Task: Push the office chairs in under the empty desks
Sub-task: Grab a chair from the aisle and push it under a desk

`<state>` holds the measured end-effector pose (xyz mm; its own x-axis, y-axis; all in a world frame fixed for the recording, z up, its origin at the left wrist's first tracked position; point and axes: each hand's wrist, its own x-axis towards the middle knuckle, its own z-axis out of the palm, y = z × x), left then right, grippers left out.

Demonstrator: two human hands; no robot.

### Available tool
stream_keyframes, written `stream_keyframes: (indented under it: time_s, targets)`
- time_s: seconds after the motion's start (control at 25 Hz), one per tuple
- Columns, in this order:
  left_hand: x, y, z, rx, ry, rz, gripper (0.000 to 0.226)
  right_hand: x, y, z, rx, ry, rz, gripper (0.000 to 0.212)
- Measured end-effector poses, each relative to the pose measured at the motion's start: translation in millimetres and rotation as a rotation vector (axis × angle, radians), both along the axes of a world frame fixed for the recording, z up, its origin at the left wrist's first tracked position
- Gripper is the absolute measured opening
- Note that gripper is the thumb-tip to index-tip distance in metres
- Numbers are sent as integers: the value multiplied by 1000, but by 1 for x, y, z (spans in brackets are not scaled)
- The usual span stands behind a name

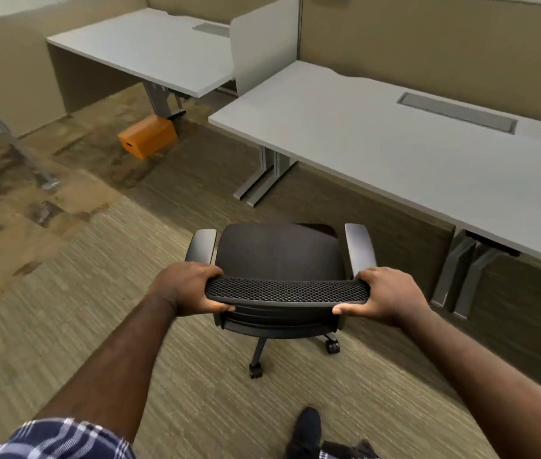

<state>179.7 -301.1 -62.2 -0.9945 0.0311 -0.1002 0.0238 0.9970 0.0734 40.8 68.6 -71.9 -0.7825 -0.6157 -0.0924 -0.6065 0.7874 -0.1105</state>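
Two hands held the chair by the top edge of its mesh backrest. My left hand gripped the left end, fingers curled over the front and thumb tucked under the rear; my right hand gripped the right end in the same manner. Nearest to me I noted a plaid sleeve and a dark shoe on the carpet.

I recorded the office chair standing upright on the carpet, out in the open floor and apart from any desk. Its seat faced away from me, toward the gap between the two desks, with the backrest's long axis running left to right across my view. Grey armrests flanked the seat, and two castors showed beneath it.

Beyond and to the right stood the near desk, its top bare apart from a grey cable tray. Further left lay an orange box on the floor beside the leg of the far desk. A white divider panel stood between the desks.
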Motion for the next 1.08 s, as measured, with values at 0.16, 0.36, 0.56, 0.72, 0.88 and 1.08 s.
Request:
stream_keyframes:
  time_s: [0.16, 0.36, 0.56, 0.72, 0.88, 1.08]
  targets:
    - [-57, -35, -2, 14, -2, 53, 87, -52, -34, 1, -1, -10, -14, 100]
    - [-131, -87, -4, 30, 6, 10, 85, -106, -76, 2, -5, -17, -63, 101]
    - [-201, -145, -7, 12, 9, -74, 87, -145, -125, 1, 0, -22, -144, 99]
    - [-254, -196, -8, 5, 20, -151, 87, -165, -169, -1, -11, -16, -247, 98]
    - [-302, -238, -5, 16, -12, -212, 84, -182, -210, -2, -26, -19, -334, 94]
    - [-350, -270, -5, 25, -5, -266, 82, -206, -240, -5, -37, 4, -396, 93]
